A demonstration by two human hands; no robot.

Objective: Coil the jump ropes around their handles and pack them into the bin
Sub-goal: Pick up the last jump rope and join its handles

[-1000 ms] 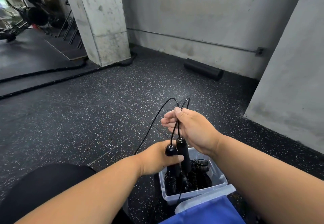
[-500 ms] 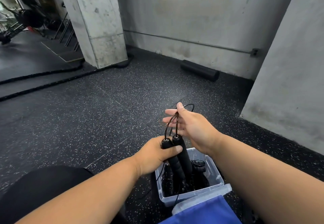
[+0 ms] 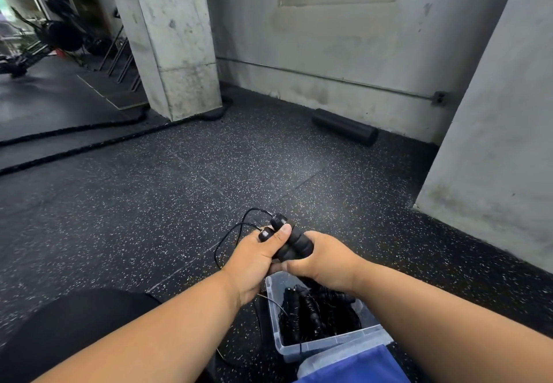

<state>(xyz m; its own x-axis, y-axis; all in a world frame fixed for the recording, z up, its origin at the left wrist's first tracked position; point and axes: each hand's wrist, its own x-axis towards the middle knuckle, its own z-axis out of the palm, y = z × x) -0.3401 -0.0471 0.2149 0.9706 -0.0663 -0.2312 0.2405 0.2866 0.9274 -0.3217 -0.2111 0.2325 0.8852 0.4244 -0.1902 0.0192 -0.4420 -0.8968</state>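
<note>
Two black jump rope handles (image 3: 289,240) lie side by side, tilted up to the left, above the clear plastic bin (image 3: 329,345). My left hand (image 3: 257,258) grips them near their top ends, thumb across them. My right hand (image 3: 324,258) grips their lower part from the right. The thin black rope (image 3: 232,233) loops out from the handle tops and hangs down to the left of my left hand. Several coiled black jump ropes (image 3: 311,312) lie inside the bin.
A blue lid or cloth (image 3: 359,366) lies at the bin's near edge. A black foam roller (image 3: 344,126) rests by the far wall. Thick battle ropes (image 3: 89,143) run around the concrete pillar (image 3: 173,41). A grey wall (image 3: 493,143) stands at the right.
My right hand let go of the rope loop above the handles and came down onto the handles. The handles tilted over to the left and the loose loop dropped to the left.
</note>
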